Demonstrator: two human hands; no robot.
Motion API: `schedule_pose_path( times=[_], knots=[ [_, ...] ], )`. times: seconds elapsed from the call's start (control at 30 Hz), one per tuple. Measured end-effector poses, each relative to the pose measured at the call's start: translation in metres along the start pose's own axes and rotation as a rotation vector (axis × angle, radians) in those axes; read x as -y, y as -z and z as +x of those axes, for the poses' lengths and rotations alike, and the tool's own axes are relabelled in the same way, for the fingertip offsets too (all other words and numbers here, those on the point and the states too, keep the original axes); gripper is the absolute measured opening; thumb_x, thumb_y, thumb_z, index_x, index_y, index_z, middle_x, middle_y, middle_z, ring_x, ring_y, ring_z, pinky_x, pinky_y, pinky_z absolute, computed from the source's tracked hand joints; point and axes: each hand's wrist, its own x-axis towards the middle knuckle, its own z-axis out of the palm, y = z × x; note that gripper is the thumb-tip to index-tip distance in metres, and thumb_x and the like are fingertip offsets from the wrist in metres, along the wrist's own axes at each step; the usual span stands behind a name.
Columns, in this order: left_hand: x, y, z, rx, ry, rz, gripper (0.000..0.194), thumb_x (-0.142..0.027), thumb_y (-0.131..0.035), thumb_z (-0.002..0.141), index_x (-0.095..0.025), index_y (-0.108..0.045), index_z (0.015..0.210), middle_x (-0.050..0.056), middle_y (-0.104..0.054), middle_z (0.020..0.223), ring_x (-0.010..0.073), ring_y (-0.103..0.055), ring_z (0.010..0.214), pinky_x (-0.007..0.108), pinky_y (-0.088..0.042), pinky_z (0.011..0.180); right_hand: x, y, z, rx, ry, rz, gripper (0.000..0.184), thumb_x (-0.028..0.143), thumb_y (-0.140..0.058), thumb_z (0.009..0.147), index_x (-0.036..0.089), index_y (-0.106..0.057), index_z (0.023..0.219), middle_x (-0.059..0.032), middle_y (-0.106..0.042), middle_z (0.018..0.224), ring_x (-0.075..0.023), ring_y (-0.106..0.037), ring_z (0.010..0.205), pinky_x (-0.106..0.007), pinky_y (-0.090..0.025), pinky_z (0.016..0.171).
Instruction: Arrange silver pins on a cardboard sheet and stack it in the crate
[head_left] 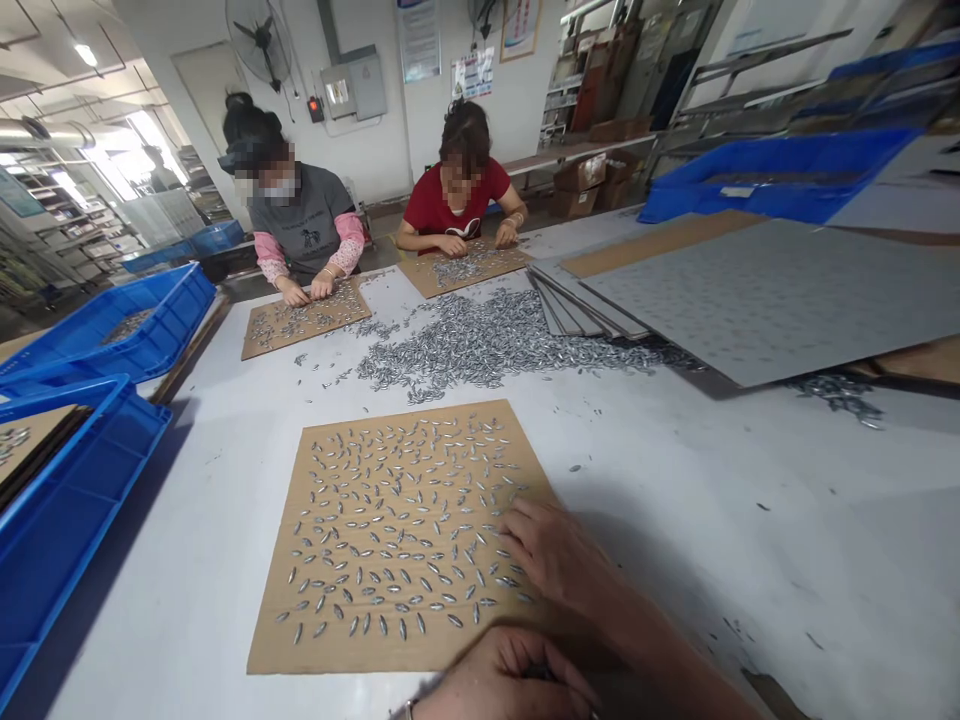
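A brown cardboard sheet (337, 640) lies on the white table in front of me, covered with several small silver metal pieces (397, 500) spread out singly. My right hand (559, 555) rests on the sheet's right edge, its fingers stretched flat and touching the pieces there. My left hand (502, 680) is at the sheet's near edge with its fingers curled inward; what they enclose is hidden. A large loose heap of the same metal pieces (487, 340) lies beyond the sheet in the middle of the table.
Two other people sit at the far side, each with hands on their own cardboard sheets (300, 318) (461, 268). Blue crates (60, 520) (120, 330) stand at the left. Stacked grey boards (765, 290) and a blue tray (772, 175) lie at the right.
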Motion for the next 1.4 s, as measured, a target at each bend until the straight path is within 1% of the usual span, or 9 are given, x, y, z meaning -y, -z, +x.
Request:
schedule_pose_path(
  times=[0.17,0.3,0.43,0.6,0.8,0.97,1.13,1.23,1.4],
  knots=[
    [-0.002,-0.001,-0.002,-0.005,0.001,0.002,0.036,-0.043,-0.084,0.061,-0.014,-0.072,0.078,-0.001,-0.061,0.06,0.0101,-0.051,0.054,0.026,-0.032,0.054,0.003,-0.005,0.005,0.036,-0.02,-0.108,0.025,0.011,-0.047,0.096,0.021,-0.062,0.079,-0.006,-0.067,0.083,-0.0196,-0.059,0.074,-0.034,-0.041,0.071],
    [-0.002,-0.004,-0.002,-0.021,0.03,-0.035,0.035,-0.04,-0.085,0.058,-0.015,-0.07,0.077,-0.002,-0.059,0.059,0.0093,-0.048,0.05,0.026,-0.03,0.051,0.003,-0.004,0.005,0.072,-0.032,-0.077,0.024,0.015,-0.048,0.097,0.021,-0.063,0.08,-0.0052,-0.066,0.082,-0.0194,-0.059,0.073,-0.034,-0.041,0.07],
    [-0.001,-0.008,-0.003,-0.019,0.028,-0.09,0.036,-0.04,-0.085,0.057,-0.014,-0.07,0.076,-0.002,-0.06,0.06,0.0073,-0.047,0.049,0.025,-0.029,0.049,0.002,0.005,0.002,0.035,-0.079,-0.003,0.027,0.017,-0.046,0.1,0.021,-0.063,0.079,-0.0042,-0.066,0.084,-0.0177,-0.06,0.074,-0.033,-0.044,0.074],
    [0.004,-0.009,-0.002,-0.022,0.051,-0.148,0.036,-0.037,-0.088,0.052,-0.016,-0.066,0.073,-0.003,-0.059,0.057,0.0062,-0.045,0.045,0.024,-0.024,0.045,0.006,0.014,-0.03,-0.05,-0.127,0.166,0.025,0.023,-0.048,0.103,0.022,-0.064,0.084,-0.0024,-0.067,0.087,-0.0177,-0.063,0.08,-0.033,-0.047,0.078],
    [0.006,-0.01,-0.008,0.102,0.035,-0.089,0.036,-0.039,-0.088,0.061,-0.012,-0.072,0.078,-0.001,-0.064,0.063,0.0045,-0.046,0.046,0.025,-0.023,0.046,0.02,-0.01,-0.068,-0.035,-0.102,0.123,0.024,0.018,-0.049,0.102,0.025,-0.067,0.088,-0.0029,-0.069,0.088,-0.0192,-0.065,0.082,-0.033,-0.049,0.075],
    [0.006,-0.011,-0.01,0.104,0.033,-0.101,0.035,-0.036,-0.088,0.059,-0.012,-0.073,0.08,0.002,-0.068,0.068,0.0056,-0.046,0.046,0.026,-0.024,0.047,0.023,-0.023,-0.067,-0.089,-0.085,0.011,0.024,0.016,-0.049,0.1,0.024,-0.063,0.084,-0.0018,-0.066,0.082,-0.0191,-0.064,0.077,-0.034,-0.048,0.072],
    [0.01,-0.01,-0.009,0.102,0.013,-0.099,0.029,-0.034,-0.086,0.06,-0.013,-0.075,0.077,0.002,-0.069,0.068,0.0061,-0.047,0.046,0.026,-0.024,0.047,0.027,-0.018,-0.068,-0.055,-0.188,0.068,0.024,0.018,-0.049,0.1,0.025,-0.06,0.079,-0.0002,-0.066,0.079,-0.0173,-0.064,0.072,-0.031,-0.044,0.066],
    [0.009,-0.009,-0.011,0.119,0.024,-0.096,0.032,-0.034,-0.088,0.061,-0.012,-0.076,0.081,0.003,-0.07,0.07,0.0065,-0.05,0.05,0.024,-0.03,0.05,0.027,-0.015,-0.067,-0.059,-0.239,0.12,0.021,0.019,-0.051,0.099,0.025,-0.063,0.083,-0.0004,-0.068,0.084,-0.0179,-0.065,0.076,-0.031,-0.046,0.069],
    [-0.005,-0.011,-0.024,0.2,0.044,-0.055,0.044,-0.046,-0.095,0.06,-0.014,-0.079,0.084,0.004,-0.072,0.078,0.0091,-0.056,0.062,0.023,-0.035,0.056,0.032,-0.008,-0.056,-0.068,-0.139,0.147,0.021,0.018,-0.049,0.102,0.025,-0.067,0.091,-0.0024,-0.069,0.091,-0.0196,-0.066,0.084,-0.033,-0.047,0.075]
  ],
)
